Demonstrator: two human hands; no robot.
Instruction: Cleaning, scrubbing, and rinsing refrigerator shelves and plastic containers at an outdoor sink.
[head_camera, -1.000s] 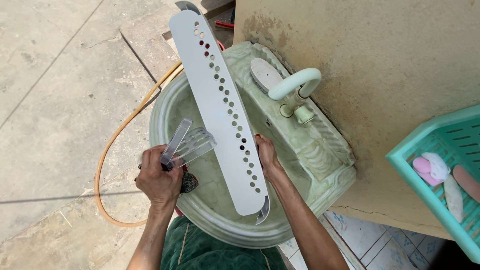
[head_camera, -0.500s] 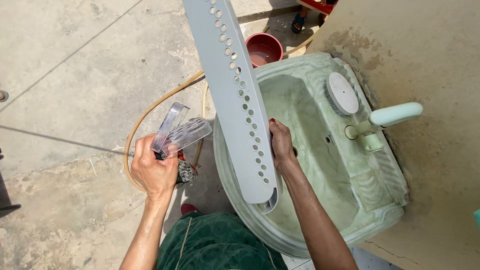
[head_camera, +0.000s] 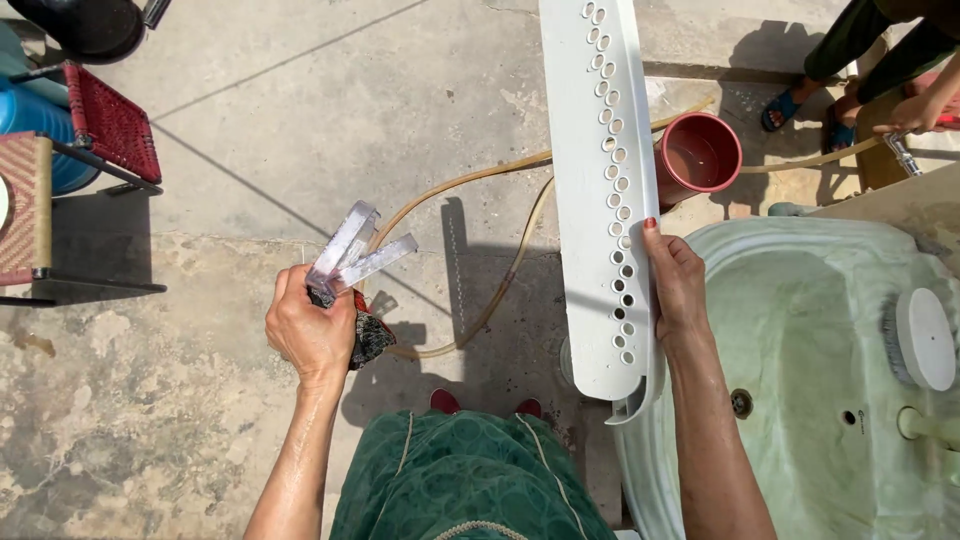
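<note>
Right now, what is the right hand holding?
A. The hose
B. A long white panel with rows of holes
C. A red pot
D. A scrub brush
B: the right hand grips the edge of the long white panel with rows of holes; the brush rests on the sink, and the red pot and hose lie on the ground.

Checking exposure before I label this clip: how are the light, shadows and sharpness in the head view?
Head view: hard overhead sunlight, sharp throughout; the long white perforated panel is bright, nearly blown out; the person's dark shadow falls on the concrete floor between the left hand and right hand; the clear plastic pieces glint.
</note>
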